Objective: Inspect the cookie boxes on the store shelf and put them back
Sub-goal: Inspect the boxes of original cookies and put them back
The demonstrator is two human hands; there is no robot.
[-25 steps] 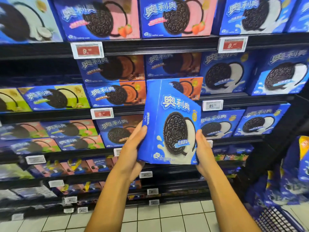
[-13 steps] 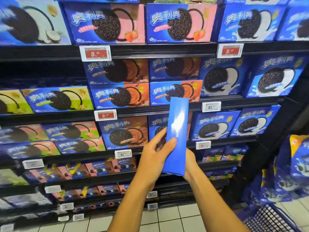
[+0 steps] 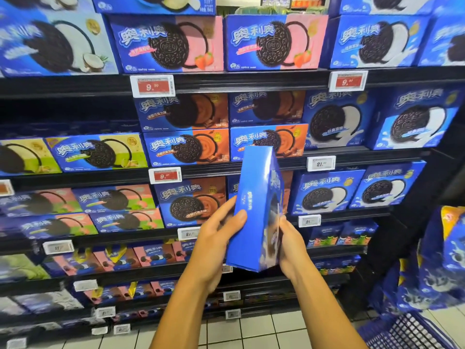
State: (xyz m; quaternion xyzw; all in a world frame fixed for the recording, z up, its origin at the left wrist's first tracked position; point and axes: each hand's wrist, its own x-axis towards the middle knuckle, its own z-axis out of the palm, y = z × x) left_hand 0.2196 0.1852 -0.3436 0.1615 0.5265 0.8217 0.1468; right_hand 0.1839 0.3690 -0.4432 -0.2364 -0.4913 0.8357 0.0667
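I hold a tall blue cookie box (image 3: 254,207) upright in front of the shelves, turned so its plain narrow side faces me and its printed front shows obliquely at the right. My left hand (image 3: 217,238) grips the box's left side, thumb on the narrow face. My right hand (image 3: 292,244) clasps the lower right edge over the printed front. Matching blue boxes with white cream (image 3: 324,192) stand on the shelf just right of it.
Black store shelves (image 3: 251,81) carry rows of cookie boxes: strawberry (image 3: 171,44), chocolate (image 3: 187,147), green (image 3: 98,153). Price tags (image 3: 320,163) clip to the shelf edges. A blue wire basket (image 3: 412,331) and blue bags (image 3: 442,260) stand at the lower right. White floor tiles (image 3: 251,331) lie below.
The box has turned from front-facing, through edge-on, to a slight angle that shows the front at the right again. My head has moved closer to the shelves.
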